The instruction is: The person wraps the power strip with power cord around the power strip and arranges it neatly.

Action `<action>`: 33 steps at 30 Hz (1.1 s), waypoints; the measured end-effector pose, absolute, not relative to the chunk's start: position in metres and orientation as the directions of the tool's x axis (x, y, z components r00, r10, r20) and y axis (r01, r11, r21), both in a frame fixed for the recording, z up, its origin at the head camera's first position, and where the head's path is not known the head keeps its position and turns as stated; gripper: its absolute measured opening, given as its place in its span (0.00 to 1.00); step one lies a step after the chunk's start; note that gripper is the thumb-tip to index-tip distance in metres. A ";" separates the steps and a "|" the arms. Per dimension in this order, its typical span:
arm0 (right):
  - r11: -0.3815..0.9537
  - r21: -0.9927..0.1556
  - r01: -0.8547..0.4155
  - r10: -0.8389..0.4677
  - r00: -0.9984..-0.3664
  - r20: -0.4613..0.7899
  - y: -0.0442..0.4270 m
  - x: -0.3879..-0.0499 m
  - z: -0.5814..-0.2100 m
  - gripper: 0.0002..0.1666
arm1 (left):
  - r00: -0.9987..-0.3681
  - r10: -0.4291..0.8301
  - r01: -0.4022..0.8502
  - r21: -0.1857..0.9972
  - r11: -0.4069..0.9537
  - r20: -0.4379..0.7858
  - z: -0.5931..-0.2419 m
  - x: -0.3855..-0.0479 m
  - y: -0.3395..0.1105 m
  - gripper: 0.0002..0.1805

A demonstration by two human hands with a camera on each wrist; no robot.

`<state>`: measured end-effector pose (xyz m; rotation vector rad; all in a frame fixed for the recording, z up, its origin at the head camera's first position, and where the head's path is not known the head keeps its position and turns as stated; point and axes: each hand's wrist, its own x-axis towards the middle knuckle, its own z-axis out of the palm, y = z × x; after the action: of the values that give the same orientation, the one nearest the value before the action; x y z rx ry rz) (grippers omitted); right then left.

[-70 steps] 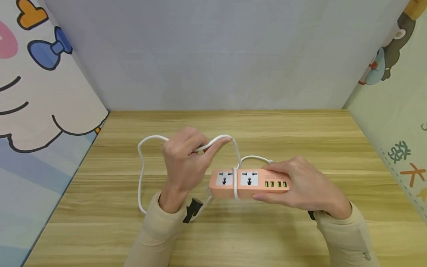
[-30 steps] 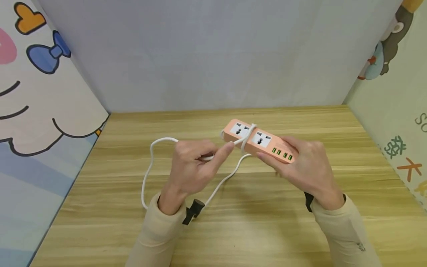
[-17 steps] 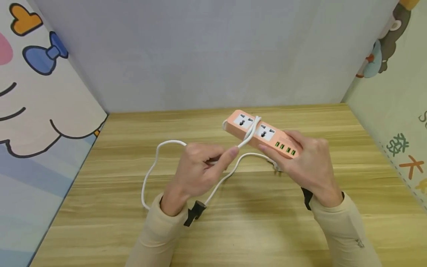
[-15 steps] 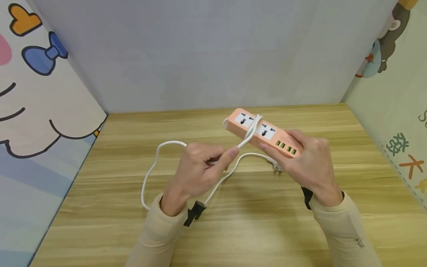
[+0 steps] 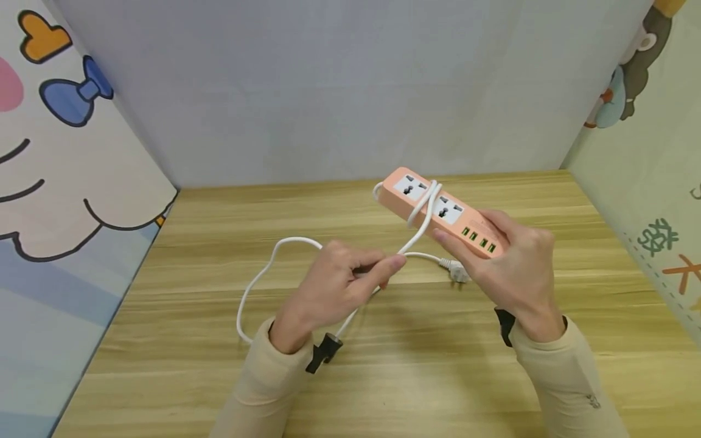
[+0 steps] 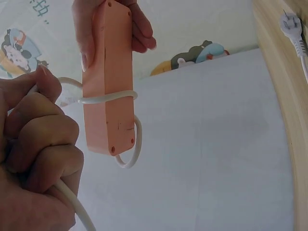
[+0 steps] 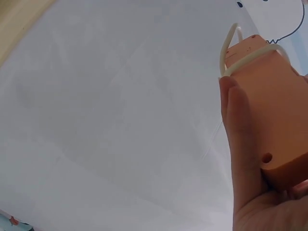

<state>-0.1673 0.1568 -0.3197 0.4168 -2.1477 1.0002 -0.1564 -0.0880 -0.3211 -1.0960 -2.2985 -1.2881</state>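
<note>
In the head view a peach power strip (image 5: 454, 210), tilted with its far end up and left, is gripped at its USB end by my right hand (image 5: 517, 261). A white cord (image 5: 424, 226) wraps over its middle between the two sockets. My left hand (image 5: 342, 286) pinches that cord below the strip. In the left wrist view the curled fingers of my left hand (image 6: 43, 139) hold the cord (image 6: 74, 204) beside the strip's underside (image 6: 108, 82). The right wrist view has the strip (image 7: 276, 110) resting against the fingers of my right hand (image 7: 245, 159).
A white plug (image 5: 459, 271) lies on the wooden table (image 5: 416, 377) below the strip. A cord loop (image 5: 244, 292) spreads left of my left hand. A pale wall (image 5: 350, 91) stands behind the table, with printed panels on both sides.
The power strip and both hands have shifted slightly right, the strip also moving up. The cord now crosses the strip as two separated strands, and the plug shows more fully.
</note>
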 end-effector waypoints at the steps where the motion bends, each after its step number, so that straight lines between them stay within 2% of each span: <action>1: 0.644 -0.532 -0.551 0.011 -0.688 0.726 0.157 -0.167 -0.319 0.23 | -0.676 0.477 0.728 0.610 0.313 0.561 -0.322 -0.156 -0.089 0.21; 7: 0.629 -0.548 -0.551 0.022 -0.692 0.721 0.157 -0.168 -0.319 0.23 | -0.714 0.487 0.682 0.656 0.323 0.503 -0.322 -0.156 -0.092 0.20; 14: 0.611 -0.575 -0.544 0.057 -0.694 0.718 0.160 -0.168 -0.317 0.22 | -0.744 0.557 0.600 0.735 0.314 0.369 -0.320 -0.157 -0.096 0.16; 20: 0.594 -0.595 -0.542 0.087 -0.692 0.717 0.164 -0.168 -0.317 0.22 | -0.726 0.637 0.542 0.786 0.298 0.260 -0.318 -0.160 -0.102 0.15; 33: 0.563 -0.611 -0.557 0.078 -0.700 0.710 0.167 -0.167 -0.312 0.22 | -0.668 0.734 0.524 0.778 0.348 0.122 -0.310 -0.162 -0.110 0.19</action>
<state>-0.1670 0.1667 -0.3116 0.3819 -2.0855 1.1439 -0.1622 -0.1101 -0.3100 -1.3256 -2.7745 -1.4348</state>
